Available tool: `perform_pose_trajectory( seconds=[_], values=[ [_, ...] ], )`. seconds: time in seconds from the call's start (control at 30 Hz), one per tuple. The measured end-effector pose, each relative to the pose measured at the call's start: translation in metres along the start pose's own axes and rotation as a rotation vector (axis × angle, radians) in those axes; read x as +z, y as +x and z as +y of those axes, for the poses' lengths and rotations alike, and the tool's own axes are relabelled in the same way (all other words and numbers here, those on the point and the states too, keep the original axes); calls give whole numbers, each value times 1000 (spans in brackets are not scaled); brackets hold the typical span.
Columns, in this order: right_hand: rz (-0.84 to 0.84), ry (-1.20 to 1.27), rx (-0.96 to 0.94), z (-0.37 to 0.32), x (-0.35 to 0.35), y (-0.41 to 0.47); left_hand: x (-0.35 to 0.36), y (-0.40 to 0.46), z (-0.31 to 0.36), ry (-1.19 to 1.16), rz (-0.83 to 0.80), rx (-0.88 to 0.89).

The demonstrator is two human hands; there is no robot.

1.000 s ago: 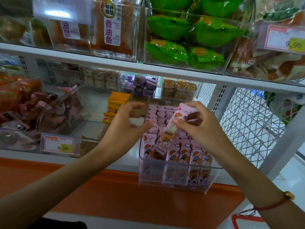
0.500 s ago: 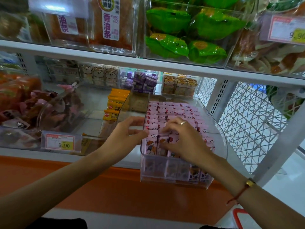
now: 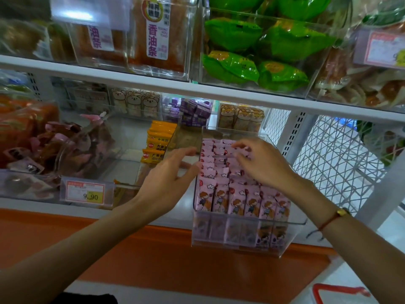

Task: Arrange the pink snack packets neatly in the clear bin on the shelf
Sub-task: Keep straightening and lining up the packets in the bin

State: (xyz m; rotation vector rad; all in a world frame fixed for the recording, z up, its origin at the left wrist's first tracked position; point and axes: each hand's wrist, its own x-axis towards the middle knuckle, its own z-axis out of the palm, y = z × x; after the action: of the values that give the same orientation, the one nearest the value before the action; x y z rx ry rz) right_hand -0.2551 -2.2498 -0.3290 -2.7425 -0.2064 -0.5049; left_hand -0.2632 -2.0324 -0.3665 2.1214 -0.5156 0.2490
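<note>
Two hands at the bin [image 3: 245,234] of packets [image 3: 221,163].
Left hand [image 3: 168,174] open at its side; right hand [image 3: 263,165] spread, fingertips on packets.

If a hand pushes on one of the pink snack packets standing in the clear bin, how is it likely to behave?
The pink snack packets look like thin film pouches, so probably light and slightly crushable. Packed upright in tight rows in the clear bin, one would likely lean on its neighbours rather than fall. The glossy wrap may be slippery.
</note>
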Motion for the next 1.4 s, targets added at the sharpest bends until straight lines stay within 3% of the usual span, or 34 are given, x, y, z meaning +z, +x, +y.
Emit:
perform_pose_trajectory(
  seconds=[0.13, 0.37, 0.7, 0.87, 1.03, 1.2, 1.3, 1.4],
  values=[
    [-126, -117, 56, 22, 12, 47, 4, 8, -2, 111, -28, -53],
    [-159, -167, 119, 35, 35, 90, 16, 13, -15, -53, -97, 7],
    [31, 12, 204, 38, 49, 102, 14, 15, -13, -44, -89, -5],
    [263, 307, 278, 34, 41, 104, 14, 15, -14, -13, -84, -14],
    [469, 618, 215, 13, 23, 83, 15, 17, -18, -19, -82, -25],
    [658, 924, 319, -6, 9, 39, 17, 15, -19, -18, -68, -24],
    [677, 992, 389, -17, 1, 8, 21, 10, -16, -86, -42, -49],
    [575, 1093, 423, -27, -12, -19, 21, 6, -13, -97, -25, -80]
  ],
)
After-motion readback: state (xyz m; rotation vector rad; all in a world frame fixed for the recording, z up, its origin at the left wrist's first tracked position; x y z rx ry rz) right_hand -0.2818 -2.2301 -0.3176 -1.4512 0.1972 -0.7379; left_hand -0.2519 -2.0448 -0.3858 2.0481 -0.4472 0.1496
